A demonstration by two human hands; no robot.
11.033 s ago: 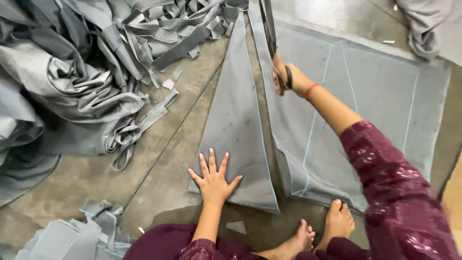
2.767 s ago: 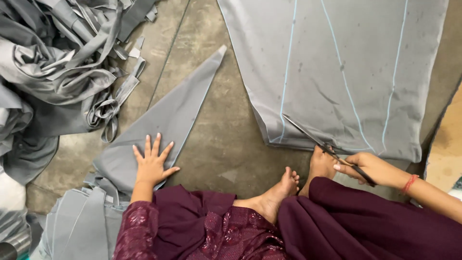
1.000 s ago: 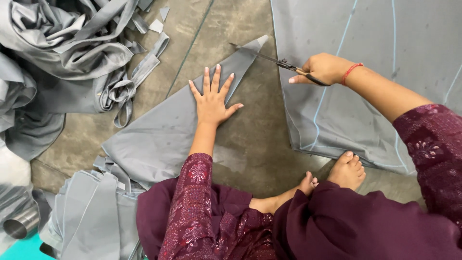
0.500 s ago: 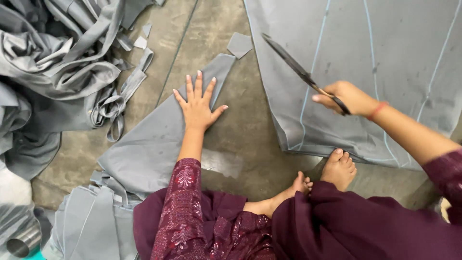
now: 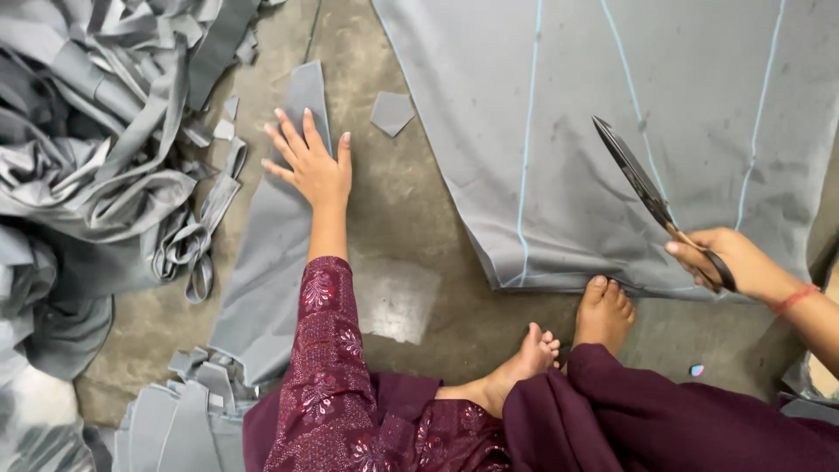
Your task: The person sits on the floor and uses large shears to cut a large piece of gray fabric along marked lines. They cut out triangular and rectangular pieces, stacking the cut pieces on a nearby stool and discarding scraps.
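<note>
My left hand (image 5: 311,161) lies flat with spread fingers on a long cut piece of grey fabric (image 5: 266,253) on the concrete floor. My right hand (image 5: 732,262) grips the handles of black scissors (image 5: 642,184), blades together and pointing up-left over a large grey fabric sheet (image 5: 612,96) marked with light blue chalk lines. My bare feet (image 5: 568,345) rest at the sheet's near edge. A small cut-off grey scrap (image 5: 391,112) lies on the floor between the cut piece and the sheet.
A big heap of crumpled grey fabric and strips (image 5: 96,149) fills the left side. A stack of cut grey pieces (image 5: 175,419) sits at the bottom left. Bare concrete floor (image 5: 402,262) shows between the cut piece and the sheet.
My left hand slid the cut grey piece further left, away from the sheet. A small tip scrap has come off and lies loose. My right hand with the scissors drew back toward the sheet's near right edge.
</note>
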